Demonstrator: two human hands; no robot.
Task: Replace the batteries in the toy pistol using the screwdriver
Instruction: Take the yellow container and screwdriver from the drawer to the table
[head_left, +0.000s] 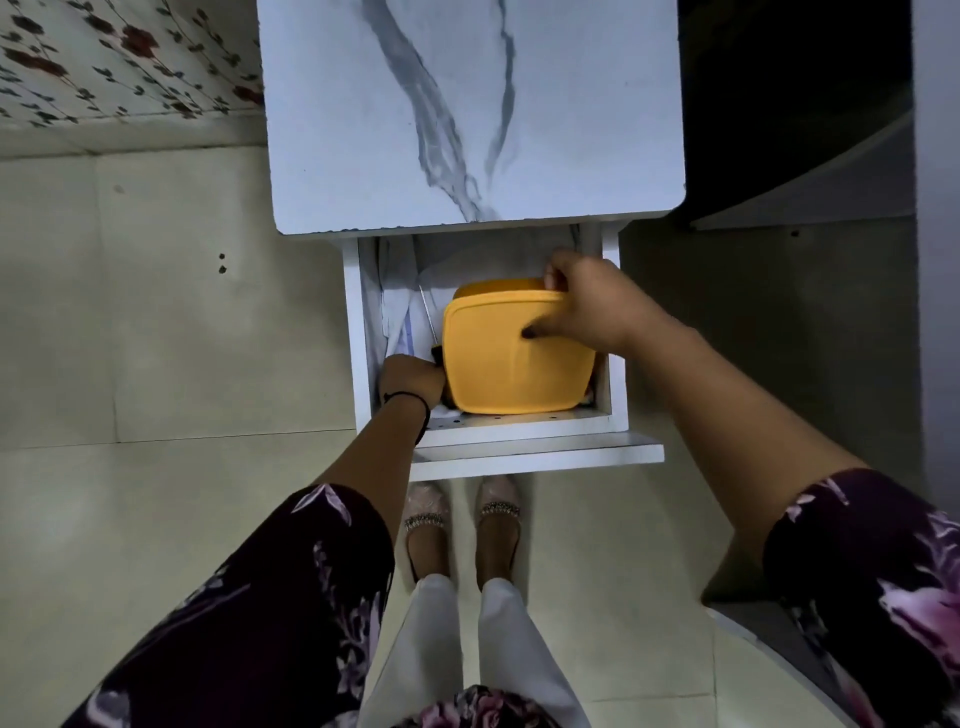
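An open white drawer (363, 332) sticks out under a marble-patterned table top. Inside it lies a yellow plastic box (509, 364) with its lid on. My right hand (582, 306) grips the box at its far right corner, thumb on the lid. A screwdriver (429, 322) with a thin metal shaft lies to the left of the box; my left hand (410, 379) is closed around its dark handle end. No toy pistol or batteries are in view.
The marble table top (467, 114) overhangs the back of the drawer. White cloth or paper lines the drawer behind the box. My feet in sandals (462, 525) stand on the pale tiled floor just below the drawer front. A dark cabinet stands at the right.
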